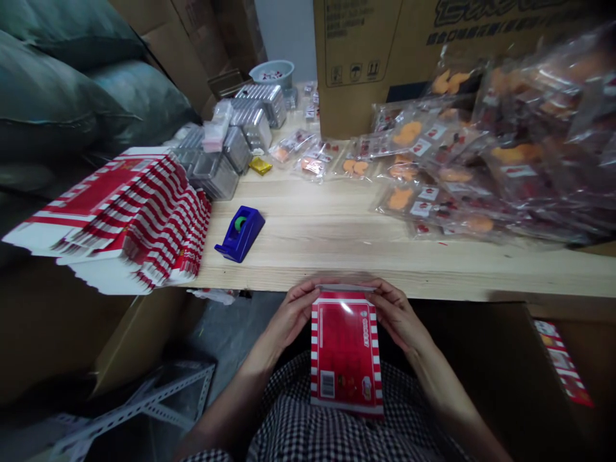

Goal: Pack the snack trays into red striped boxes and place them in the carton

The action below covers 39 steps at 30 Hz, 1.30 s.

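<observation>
Between my two hands hangs a red package (344, 353) with red-and-white striped sides and a barcode at its lower left. Its upper edge, a pale clear strip, lies at the table's front edge. My left hand (296, 314) pinches the top left corner of the package. At the top right corner, my right hand (392, 314) grips the same edge with thumb and fingers. A blue tape dispenser (240, 234) with a green core stands on the table, ahead and to the left of my left hand.
Striped red-and-white cards (139, 218) are stacked at left. Behind them stand clear plastic cases (216, 167), a small yellow packet (260, 165) and a light blue bowl (272, 72). Clear bags with orange pieces (452, 173) pile up at right, before a large cardboard box (356, 77).
</observation>
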Each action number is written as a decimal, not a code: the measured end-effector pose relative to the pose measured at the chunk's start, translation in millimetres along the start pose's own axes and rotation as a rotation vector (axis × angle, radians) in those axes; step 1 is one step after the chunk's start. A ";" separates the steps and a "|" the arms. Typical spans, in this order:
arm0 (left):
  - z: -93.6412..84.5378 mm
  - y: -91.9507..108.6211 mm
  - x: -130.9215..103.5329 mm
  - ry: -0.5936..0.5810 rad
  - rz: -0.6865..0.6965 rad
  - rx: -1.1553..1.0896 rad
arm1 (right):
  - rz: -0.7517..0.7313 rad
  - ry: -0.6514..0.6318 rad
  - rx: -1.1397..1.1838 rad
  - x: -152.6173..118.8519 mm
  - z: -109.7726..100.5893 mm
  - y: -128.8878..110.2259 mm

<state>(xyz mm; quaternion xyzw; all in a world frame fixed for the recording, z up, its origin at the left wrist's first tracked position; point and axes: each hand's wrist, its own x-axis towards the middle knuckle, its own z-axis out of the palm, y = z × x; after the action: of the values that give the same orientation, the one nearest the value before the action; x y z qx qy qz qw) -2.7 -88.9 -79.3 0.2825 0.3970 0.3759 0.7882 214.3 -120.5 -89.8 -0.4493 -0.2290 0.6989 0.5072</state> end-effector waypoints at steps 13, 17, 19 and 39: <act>-13.5 -25.8 8.1 0.142 0.184 0.101 | -0.249 -0.029 -0.358 8.2 -7.3 7.1; -14.5 -25.0 6.0 0.132 0.227 0.192 | -0.153 -0.075 -0.330 10.1 -0.7 0.7; -13.6 -19.1 3.5 0.103 0.245 0.245 | -0.135 -0.048 -0.286 11.7 3.1 -0.5; -15.9 10.8 12.9 0.060 0.078 0.448 | -0.140 0.098 -0.128 3.3 16.4 14.2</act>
<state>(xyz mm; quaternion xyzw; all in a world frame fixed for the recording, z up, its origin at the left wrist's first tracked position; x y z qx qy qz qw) -14.9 -70.0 -84.9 0.4541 0.4826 0.3167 0.6787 192.8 -120.6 -94.1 -0.4972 -0.2790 0.6228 0.5358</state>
